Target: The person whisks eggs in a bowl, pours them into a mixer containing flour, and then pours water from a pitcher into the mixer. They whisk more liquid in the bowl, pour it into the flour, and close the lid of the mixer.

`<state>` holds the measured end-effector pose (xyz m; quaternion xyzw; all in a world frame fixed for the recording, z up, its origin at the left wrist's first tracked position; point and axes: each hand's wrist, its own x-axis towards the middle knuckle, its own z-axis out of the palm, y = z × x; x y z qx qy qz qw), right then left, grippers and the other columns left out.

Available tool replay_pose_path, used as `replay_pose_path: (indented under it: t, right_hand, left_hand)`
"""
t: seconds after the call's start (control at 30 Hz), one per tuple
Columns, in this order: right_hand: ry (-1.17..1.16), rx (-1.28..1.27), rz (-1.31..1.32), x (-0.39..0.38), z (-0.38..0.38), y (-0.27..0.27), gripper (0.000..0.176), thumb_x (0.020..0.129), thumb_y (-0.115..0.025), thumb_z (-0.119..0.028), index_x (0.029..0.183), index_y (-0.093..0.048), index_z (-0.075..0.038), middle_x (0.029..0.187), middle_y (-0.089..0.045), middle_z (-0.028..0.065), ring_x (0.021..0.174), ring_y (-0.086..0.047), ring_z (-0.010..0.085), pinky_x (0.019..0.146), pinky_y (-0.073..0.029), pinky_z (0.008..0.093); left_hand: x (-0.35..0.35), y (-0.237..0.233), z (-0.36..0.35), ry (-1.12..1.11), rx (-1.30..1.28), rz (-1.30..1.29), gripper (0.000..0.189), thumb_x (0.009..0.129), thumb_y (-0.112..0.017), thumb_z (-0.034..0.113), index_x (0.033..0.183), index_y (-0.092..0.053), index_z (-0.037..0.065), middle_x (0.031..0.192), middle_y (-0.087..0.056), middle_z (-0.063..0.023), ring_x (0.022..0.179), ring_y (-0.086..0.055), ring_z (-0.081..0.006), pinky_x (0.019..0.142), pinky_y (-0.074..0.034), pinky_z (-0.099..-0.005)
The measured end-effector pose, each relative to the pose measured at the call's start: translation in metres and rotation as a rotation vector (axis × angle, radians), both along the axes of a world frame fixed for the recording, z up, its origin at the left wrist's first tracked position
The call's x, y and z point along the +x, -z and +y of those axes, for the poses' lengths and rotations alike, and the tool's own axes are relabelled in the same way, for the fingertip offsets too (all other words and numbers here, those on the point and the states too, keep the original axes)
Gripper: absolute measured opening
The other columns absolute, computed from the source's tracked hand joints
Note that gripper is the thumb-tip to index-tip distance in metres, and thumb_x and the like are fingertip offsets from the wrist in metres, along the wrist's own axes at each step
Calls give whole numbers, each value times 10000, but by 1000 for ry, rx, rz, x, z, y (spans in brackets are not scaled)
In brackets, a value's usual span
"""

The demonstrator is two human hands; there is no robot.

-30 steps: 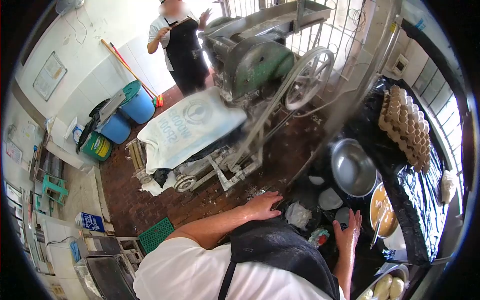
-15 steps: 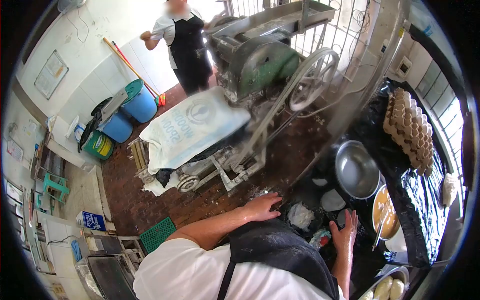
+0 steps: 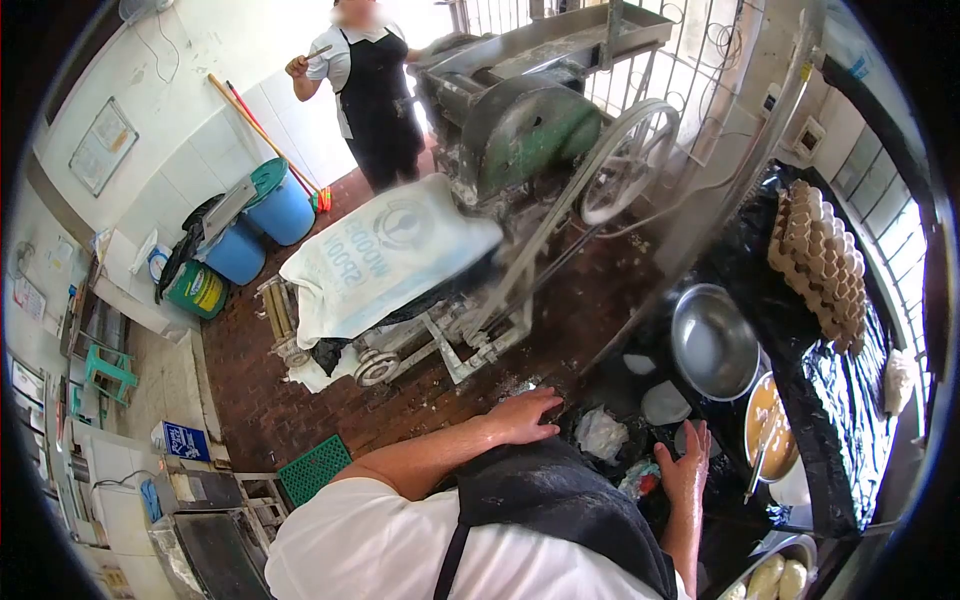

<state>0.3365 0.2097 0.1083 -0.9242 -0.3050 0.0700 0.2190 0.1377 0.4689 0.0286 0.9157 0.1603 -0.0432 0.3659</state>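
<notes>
While its fingers are held spread, the left hand is seen to the left of the steel bowl; whether anything is touched cannot be told. Nearer the wearer than that bowl, the right hand is held open, fingers parted. Between the hands, a crumpled plastic bag and a blurred packet, contents unreadable, are noted. Beside the steel bowl, the brown mixture is partly hidden by black sheeting.

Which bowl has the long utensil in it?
The bowl of orange-brown mix, between the shiny empty bowl and the bowl of pale lumps. No utensil shows in those two.
</notes>
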Motion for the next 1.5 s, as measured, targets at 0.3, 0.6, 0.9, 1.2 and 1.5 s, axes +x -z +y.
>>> replay_pose_path:
  t: [0.3, 0.6, 0.9, 1.2, 1.5]
  right_hand:
    - [-20, 4, -13, 2, 1, 1, 672, 719, -728, -266, 1288, -486, -3, 1416, -330, 289, 1330, -287, 441, 1086, -271, 484]
    - [-22, -2, -4, 0, 5, -3, 671, 713, -733, -261, 1286, -492, -7, 1414, -335, 287, 1331, -287, 440, 1086, -273, 481]
    - [-16, -17, -5, 1, 4, 0, 669, 710, -740, -256, 1284, -495, -17, 1421, -332, 275, 1336, -288, 426, 1084, -280, 480]
    - [-12, -3, 30, -2, 4, -1, 655, 725, -725, -254, 1292, -488, -29, 1429, -327, 265, 1342, -274, 426, 1089, -271, 476]
    - [67, -82, 23, 18, -28, 20, 633, 727, -721, -325, 1259, -524, -46, 1410, -357, 262, 1325, -308, 417, 1079, -294, 460]
  left_hand:
    - [0, 6, 2, 5, 14, -3, 623, 820, -626, 389, 1332, -460, 74, 1439, -345, -197, 1311, -364, -341, 1079, -324, -406]
    - [0, 3, 5, 13, 2, 9, 628, 823, -624, 391, 1341, -451, 82, 1446, -333, -197, 1317, -357, -338, 1083, -319, -404]
    - [0, 5, 4, 14, -7, 5, 634, 820, -625, 391, 1340, -451, 74, 1444, -331, -207, 1317, -356, -343, 1085, -315, -402]
    - [-1, 17, 3, 7, -11, -23, 651, 818, -613, 406, 1331, -451, 40, 1429, -351, -218, 1319, -348, -342, 1087, -307, -397]
    - [-11, 24, 27, -102, -68, 79, 583, 796, -641, 400, 1251, -538, 49, 1339, -466, -200, 1256, -426, -342, 1048, -352, -399]
